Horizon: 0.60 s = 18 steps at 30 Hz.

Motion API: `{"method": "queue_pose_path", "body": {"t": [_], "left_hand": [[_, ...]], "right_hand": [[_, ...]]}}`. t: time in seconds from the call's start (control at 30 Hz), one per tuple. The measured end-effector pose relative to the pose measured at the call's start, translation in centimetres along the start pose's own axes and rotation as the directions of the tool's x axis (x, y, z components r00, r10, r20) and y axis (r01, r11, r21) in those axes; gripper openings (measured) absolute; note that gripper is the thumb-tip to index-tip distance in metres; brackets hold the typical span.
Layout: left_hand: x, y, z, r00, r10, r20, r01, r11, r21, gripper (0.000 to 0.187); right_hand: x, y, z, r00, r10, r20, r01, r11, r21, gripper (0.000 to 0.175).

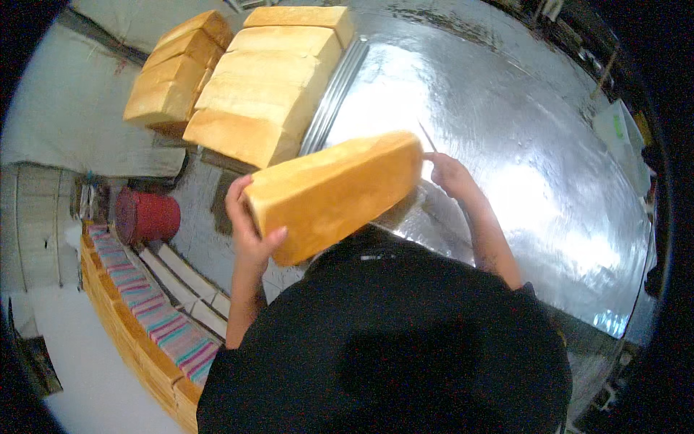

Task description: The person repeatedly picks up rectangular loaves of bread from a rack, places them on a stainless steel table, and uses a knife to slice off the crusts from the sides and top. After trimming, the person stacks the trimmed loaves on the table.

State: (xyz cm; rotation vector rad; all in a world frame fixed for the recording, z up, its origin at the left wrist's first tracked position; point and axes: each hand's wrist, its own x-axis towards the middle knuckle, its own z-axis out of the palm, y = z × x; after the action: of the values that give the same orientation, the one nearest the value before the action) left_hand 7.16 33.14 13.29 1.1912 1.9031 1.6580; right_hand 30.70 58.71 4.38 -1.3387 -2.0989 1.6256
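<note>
A long golden loaf of bread (347, 195) is held aslant in front of my body. My left hand (250, 225) grips its left end, thumb on the near side and fingers around the far edge. Close to the loaf's right end is my right hand (452, 174), closed on a thin, knife-like tool (427, 136) that points up and away. The tool's handle is hidden in the fist, and its exact kind is unclear. Whether the right fingers touch the crust cannot be told.
A shiny metal table (488, 119) spreads ahead and right. Several loaves (265, 76) stand in a row beside ridged metal strips (335, 97), with more loaves (176, 70) further left. At left are a red bucket (152, 216), striped wrapped packages (146, 293) and a row of loaves (130, 331).
</note>
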Motion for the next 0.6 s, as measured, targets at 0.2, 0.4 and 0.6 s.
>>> {"method": "queue_pose_path", "body": {"t": [0.2, 0.4, 0.6], "left_hand": [[-1.6, 2.7, -0.8, 0.969, 0.167, 0.183, -0.221, 0.917, 0.332, 0.08], [-0.9, 4.0, -0.2, 0.942, 0.228, 0.246, -0.318, 0.841, 0.439, 0.073], [-0.1, 3.9, 0.2, 0.904, 0.334, 0.268, -0.42, 0.814, 0.401, 0.073]], "right_hand": [[-3.8, -0.9, 1.2, 0.894, -0.441, -0.079, 0.396, 0.86, -0.321, 0.036], [-7.3, -1.2, 1.8, 0.944, -0.318, -0.089, 0.283, 0.918, -0.278, 0.038], [-8.8, -0.9, 1.7, 0.862, -0.488, -0.14, 0.429, 0.847, -0.313, 0.04]]}}
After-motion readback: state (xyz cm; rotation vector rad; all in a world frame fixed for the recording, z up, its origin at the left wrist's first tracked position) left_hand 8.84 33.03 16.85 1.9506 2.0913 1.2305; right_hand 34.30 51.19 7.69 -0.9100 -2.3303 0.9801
